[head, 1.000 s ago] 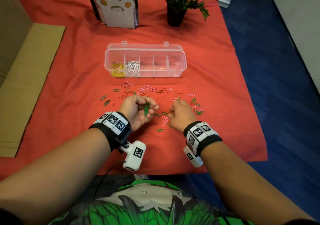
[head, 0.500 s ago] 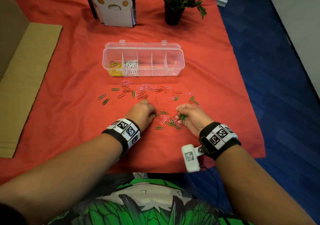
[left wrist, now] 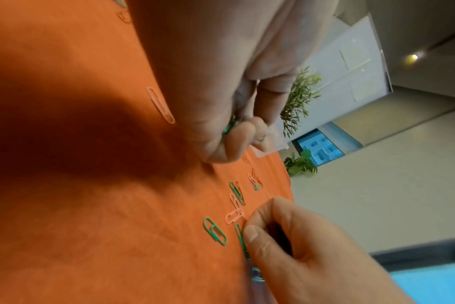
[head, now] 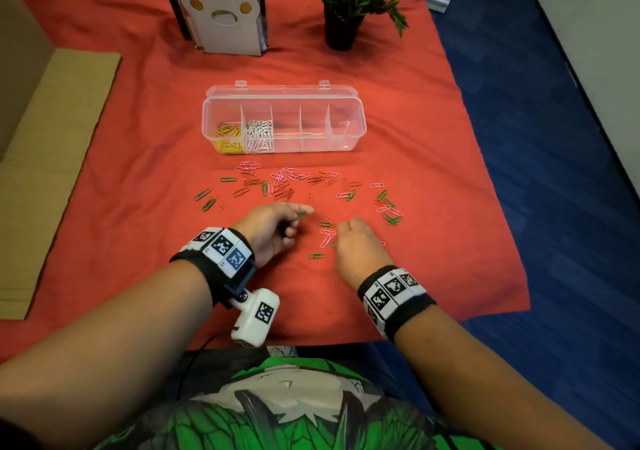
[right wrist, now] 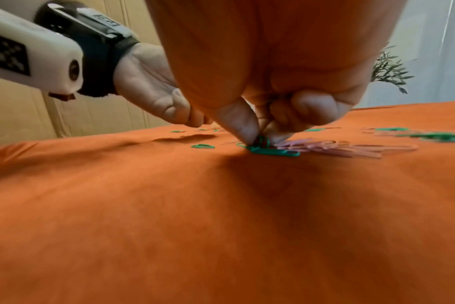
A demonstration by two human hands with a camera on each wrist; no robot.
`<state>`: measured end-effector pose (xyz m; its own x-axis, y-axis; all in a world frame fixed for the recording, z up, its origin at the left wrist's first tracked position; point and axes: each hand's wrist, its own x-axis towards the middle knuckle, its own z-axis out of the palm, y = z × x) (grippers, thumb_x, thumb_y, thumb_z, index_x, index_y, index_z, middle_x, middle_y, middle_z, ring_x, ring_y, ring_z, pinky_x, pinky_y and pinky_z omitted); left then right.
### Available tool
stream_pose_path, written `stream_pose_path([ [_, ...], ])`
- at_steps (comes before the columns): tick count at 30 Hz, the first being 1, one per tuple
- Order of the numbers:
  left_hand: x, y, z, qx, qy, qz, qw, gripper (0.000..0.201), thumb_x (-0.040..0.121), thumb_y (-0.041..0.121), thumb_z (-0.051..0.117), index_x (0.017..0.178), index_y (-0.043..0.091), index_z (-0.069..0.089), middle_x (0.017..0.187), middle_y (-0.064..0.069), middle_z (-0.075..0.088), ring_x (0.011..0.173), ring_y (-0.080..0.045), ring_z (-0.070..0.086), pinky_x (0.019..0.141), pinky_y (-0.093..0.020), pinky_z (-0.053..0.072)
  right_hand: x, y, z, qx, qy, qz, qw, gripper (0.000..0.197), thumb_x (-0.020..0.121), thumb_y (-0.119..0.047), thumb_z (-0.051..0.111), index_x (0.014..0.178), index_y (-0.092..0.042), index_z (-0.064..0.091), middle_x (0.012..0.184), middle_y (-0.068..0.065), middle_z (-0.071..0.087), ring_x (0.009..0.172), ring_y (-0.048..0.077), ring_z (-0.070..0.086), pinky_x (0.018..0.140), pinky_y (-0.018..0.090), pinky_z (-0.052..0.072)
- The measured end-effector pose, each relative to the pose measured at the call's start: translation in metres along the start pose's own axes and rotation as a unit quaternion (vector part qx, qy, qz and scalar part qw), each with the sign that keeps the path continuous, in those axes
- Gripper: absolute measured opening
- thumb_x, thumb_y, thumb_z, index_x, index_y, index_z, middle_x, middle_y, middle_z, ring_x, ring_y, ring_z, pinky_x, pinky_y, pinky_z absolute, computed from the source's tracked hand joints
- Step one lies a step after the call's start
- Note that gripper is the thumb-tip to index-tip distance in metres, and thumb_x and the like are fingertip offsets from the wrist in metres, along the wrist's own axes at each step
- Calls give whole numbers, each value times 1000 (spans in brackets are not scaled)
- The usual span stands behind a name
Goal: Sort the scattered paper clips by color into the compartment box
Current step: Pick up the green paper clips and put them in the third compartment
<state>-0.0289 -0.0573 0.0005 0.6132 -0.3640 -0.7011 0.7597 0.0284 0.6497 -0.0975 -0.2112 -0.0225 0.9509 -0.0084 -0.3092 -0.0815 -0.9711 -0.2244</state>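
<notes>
basically the green paper clips [right wrist: 273, 152] are light, thin, stiff wire lying flat on the red cloth [head: 138, 179], so pinch at a looped end. right hand [head: 360, 245] pinches one against the cloth; left hand [head: 270, 228] is curled on what looks like several greens. compartment box [head: 346, 138] sits beyond the scatter.

A red-orange cloth [head: 433, 144] covers the table. At the far edge stand a dark-potted green plant [head: 349, 2] and, to its left, a white paw-cutout book stand [head: 225, 23]. Flat tan cardboard [head: 48, 158] lies at left. Blue carpet floor [head: 561, 158] extends right, meeting a pale wall [head: 595, 34].
</notes>
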Motion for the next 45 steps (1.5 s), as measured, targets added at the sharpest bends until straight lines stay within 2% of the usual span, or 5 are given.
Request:
stream_pose_path([
  [12,-1,-25,6,439,6,119,891,7,81,20,67,74,16,67,54,11,57,50,-3,47,51,-18,38,-2,33,-28,652,-78,226,720,23,92,-4,43,73,-16,48,63,1,42,46,8,43,36,16,32],
  [22,2,-40,8,702,-15,224,676,17,84,26,57,92,11,61,101,-11,56,95,-29,56,85,-33,44,-24,19,2,57,-30,11,998,24,80,-2,48,102,-9,52,108,14,49,99,35,52,86,40,43],
  [31,-16,-13,14,81,-115,6,990,9,52,15,44,61,16,41,52,2,44,42,-10,34,43,-18,25,-13,26,-16,230,-81,56,968,31,82,2,44,68,-25,41,82,2,47,80,21,49,65,24,33],
  [39,-9,14,17,19,-47,23,998,20,80,12,43,66,14,57,55,0,53,43,-8,45,42,-13,37,-3,38,-51,771,-62,156,615,22,95,-8,37,81,-13,52,69,0,45,56,10,46,48,19,41],
  [45,20,-6,17,488,108,205,841,13,78,25,69,82,14,73,82,-8,72,74,-20,63,72,-25,45,0,19,-27,301,-66,97,946,16,86,-10,55,73,-19,56,71,-3,52,61,12,47,59,17,44],
])
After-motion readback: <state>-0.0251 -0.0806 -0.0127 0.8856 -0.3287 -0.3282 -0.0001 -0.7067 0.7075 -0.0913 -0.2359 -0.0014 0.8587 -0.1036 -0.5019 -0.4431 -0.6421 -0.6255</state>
